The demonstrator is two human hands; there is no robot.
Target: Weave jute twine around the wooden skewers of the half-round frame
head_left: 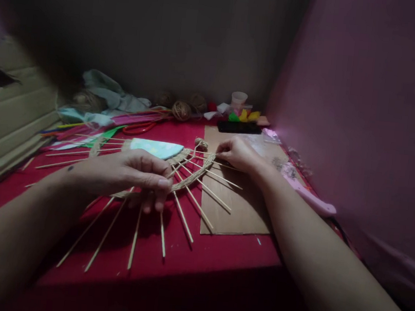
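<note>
A half-round frame of thin wooden sticks fans out over the red cloth, with a woven twine band running across the sticks. At its centre is a pale blue patterned fabric piece, edged with twine. My left hand is closed on the woven band at the front, thumb on top and fingers partly below. My right hand pinches the band's right end, its fingertips partly hidden. A small twine bundle lies between the fabric and my right hand.
A cardboard sheet lies under the right-hand sticks. Behind are a black phone, twine balls, a clear cup and coloured strips. A pink glue gun lies along the right wall.
</note>
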